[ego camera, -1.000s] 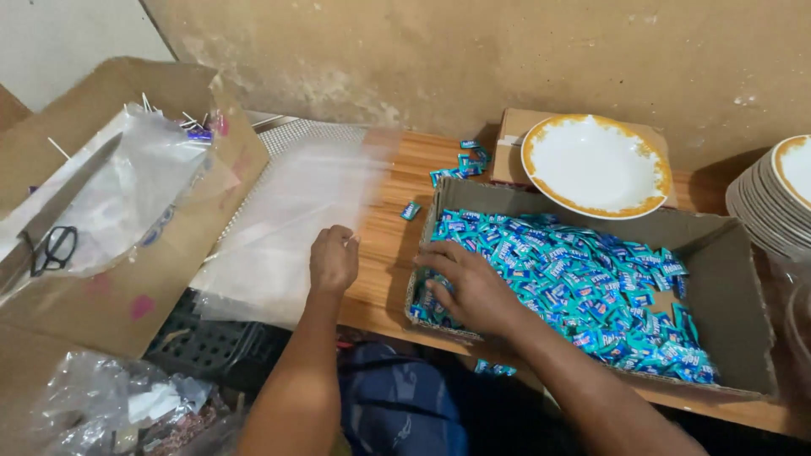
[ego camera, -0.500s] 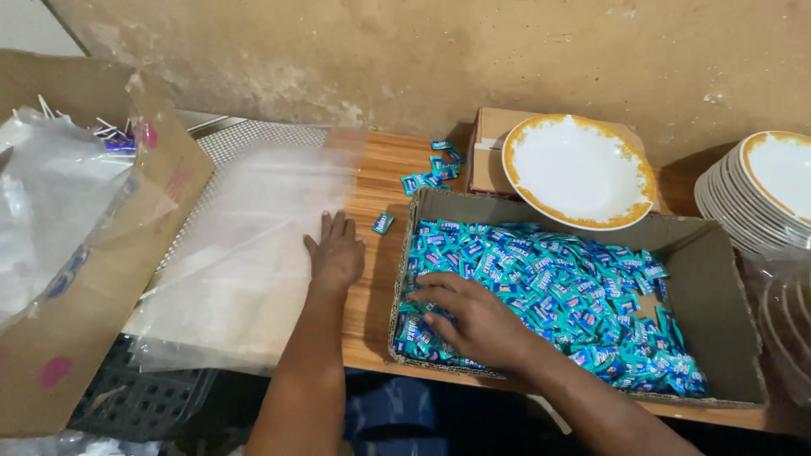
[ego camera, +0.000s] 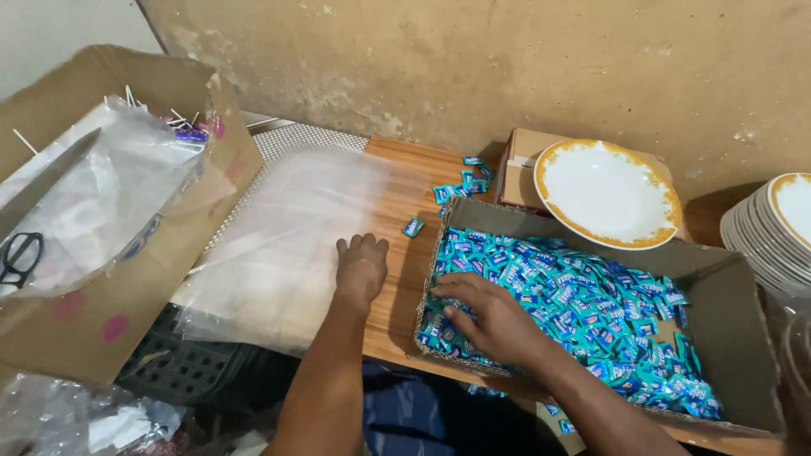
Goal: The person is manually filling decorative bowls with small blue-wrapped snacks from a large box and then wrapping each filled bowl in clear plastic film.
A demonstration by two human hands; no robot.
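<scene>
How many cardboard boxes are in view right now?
3: a big box at left holding plastic, a shallow box of blue sachets, and a small box under the plate. Others may be hidden.

bags: stack of clear flat plastic sheets, lying spread on the table's left part, near edge overhanging a dark crate; left hand rests palm down, fingers flat, on the right edge.
sweets: many small blue-wrapped pieces, heaped loosely in the box; right hand lies spread on those at the near left corner.
box: shallow brown cardboard tray, open top, on the table's right part, just beside the bags.
</scene>
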